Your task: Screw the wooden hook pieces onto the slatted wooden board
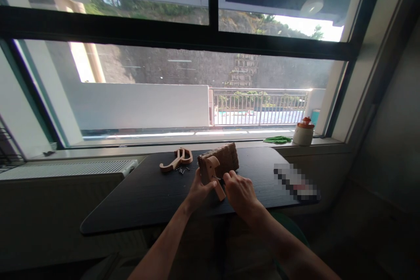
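A brown, rough block (226, 159) rests on the black table (141, 201). Against its near end stands a light wooden hook (213, 168), curved at the top and straight below. My left hand (197, 193) is closed around the block and hook, its thumb lying across the hook's front. In my right hand (241, 190) is a screwdriver (221, 180), mostly covered by my fingers, its thin tip meeting the middle of the hook. More curved wooden hooks (179, 159) lie to the left, with several small screws (182, 170) beside them.
A blurred-out flat object (297, 182) lies at the table's right end. On the windowsill are a green cloth (277, 139) and a white bottle with an orange-red top (303, 133). A radiator (68, 169) stands left, under the large window.
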A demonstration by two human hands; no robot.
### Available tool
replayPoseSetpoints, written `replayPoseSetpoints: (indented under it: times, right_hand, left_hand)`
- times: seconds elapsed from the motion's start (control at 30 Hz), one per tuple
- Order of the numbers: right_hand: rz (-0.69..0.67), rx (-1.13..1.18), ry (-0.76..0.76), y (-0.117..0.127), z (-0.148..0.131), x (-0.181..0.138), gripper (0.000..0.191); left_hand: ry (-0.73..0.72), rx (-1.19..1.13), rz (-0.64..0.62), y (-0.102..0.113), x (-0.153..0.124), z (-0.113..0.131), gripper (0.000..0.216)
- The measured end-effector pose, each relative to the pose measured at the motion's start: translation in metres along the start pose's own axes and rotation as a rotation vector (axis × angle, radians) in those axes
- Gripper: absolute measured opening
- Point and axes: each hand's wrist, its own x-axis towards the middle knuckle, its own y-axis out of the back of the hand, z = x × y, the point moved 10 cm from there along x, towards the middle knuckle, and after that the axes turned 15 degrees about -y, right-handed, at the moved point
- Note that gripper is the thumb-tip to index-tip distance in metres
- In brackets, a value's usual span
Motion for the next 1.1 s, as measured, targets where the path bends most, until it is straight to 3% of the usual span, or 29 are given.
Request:
replayPoseSetpoints:
  times: [0.33, 0.53, 0.7, 1.0, 1.1]
  right_hand:
    - [-0.023, 0.002, 0.007, -0.006, 0.000, -0.001, 0.016]
    - [-0.093, -0.013, -0.002, -0.012, -0.002, -0.003, 0.033]
    - [-0.099, -0.008, -0.013, -0.016, -0.001, -0.003, 0.034]
    - [-0.078, 0.040, -0.058, -0.014, 0.009, -0.001, 0.009]
    - [-0.044, -0.018, -0.028, -0.006, 0.009, 0.001, 0.012]
  left_hand:
    - [0.008, 0.036, -0.002, 0.000, 0.001, 0.001, 0.058]
    - [-0.032, 0.041, -0.005, -0.001, 0.002, 0.002, 0.053]
    - [-0.028, 0.030, -0.008, -0.001, 0.001, -0.002, 0.056]
    - [0.010, 0.010, -0.010, -0.001, 0.000, -0.004, 0.056]
    - [0.015, 0.004, -0.003, -0.001, 0.000, -0.003, 0.058]
